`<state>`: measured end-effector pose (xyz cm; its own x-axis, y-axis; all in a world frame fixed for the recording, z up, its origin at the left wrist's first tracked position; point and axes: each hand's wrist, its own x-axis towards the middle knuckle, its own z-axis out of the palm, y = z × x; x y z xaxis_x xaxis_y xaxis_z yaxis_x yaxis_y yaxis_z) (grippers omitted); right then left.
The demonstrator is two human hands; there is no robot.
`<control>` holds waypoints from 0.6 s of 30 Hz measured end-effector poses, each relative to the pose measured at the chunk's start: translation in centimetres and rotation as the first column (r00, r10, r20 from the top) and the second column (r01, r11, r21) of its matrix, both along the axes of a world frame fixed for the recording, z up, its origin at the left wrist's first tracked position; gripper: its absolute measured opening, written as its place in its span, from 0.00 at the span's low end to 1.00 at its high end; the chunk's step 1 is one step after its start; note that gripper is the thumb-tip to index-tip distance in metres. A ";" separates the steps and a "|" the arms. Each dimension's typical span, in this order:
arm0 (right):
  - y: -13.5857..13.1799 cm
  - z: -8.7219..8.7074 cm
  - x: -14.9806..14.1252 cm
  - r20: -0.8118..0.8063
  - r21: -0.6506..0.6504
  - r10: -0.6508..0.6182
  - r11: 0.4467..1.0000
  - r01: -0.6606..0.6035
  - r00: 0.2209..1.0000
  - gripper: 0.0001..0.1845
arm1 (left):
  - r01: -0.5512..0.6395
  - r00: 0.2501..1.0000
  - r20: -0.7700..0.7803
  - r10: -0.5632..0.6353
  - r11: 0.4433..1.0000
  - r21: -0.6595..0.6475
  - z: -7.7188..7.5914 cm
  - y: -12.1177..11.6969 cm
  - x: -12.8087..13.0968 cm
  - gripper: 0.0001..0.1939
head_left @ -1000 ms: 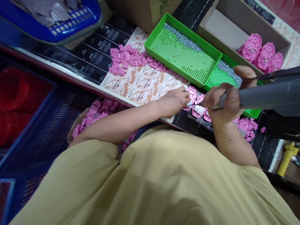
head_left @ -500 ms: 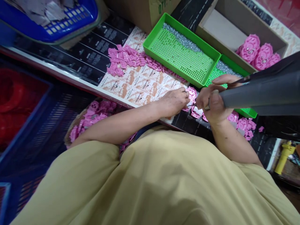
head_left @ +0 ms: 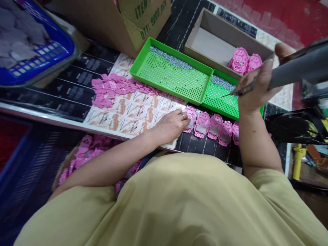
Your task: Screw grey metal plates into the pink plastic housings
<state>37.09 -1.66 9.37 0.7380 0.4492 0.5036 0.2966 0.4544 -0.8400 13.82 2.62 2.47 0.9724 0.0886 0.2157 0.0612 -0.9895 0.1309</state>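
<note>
My left hand [head_left: 172, 126], with a ring on one finger, is closed on the edge of a pink plastic casing [head_left: 190, 114] at the left end of a row. Several like it, such as this pink casing [head_left: 202, 123] with a grey plate, lie to its right on the black table top. My right hand [head_left: 256, 83] grips a grey electric screwdriver [head_left: 294, 70]. The thin bit points left over the smaller green tray [head_left: 220, 102], which holds small silvery screws [head_left: 222, 83]. Whether a screw sits on the tip is too small to tell.
A larger green tray [head_left: 174, 80] with silvery screws adjoins the smaller one. Small pink parts [head_left: 107, 89] lie heaped at left. Behind stand a cardboard box [head_left: 146, 20] and an open carton [head_left: 210, 41] with pink casings. A blue basket [head_left: 66, 51] is far left.
My right hand has lifted the screwdriver away from the casing, up and over the smaller green tray. My left hand stays at the casing; the whole view has shifted.
</note>
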 end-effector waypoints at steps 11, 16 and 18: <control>1.4 -2.8 1.6 0.143 0.044 -0.066 0.997 0.060 0.988 0.23 | -0.012 1.000 -0.001 0.012 1.000 -0.009 0.0 0.1 -0.2 0.08; 1.7 -3.2 2.0 0.176 0.041 -0.015 0.999 0.008 0.984 0.24 | -0.020 1.000 0.001 0.020 0.999 -0.028 0.1 0.0 -0.1 0.07; 1.7 -3.2 2.1 0.177 0.001 -0.015 1.000 0.015 0.984 0.26 | -0.027 1.000 0.006 0.027 0.999 -0.029 0.1 -0.1 -0.2 0.07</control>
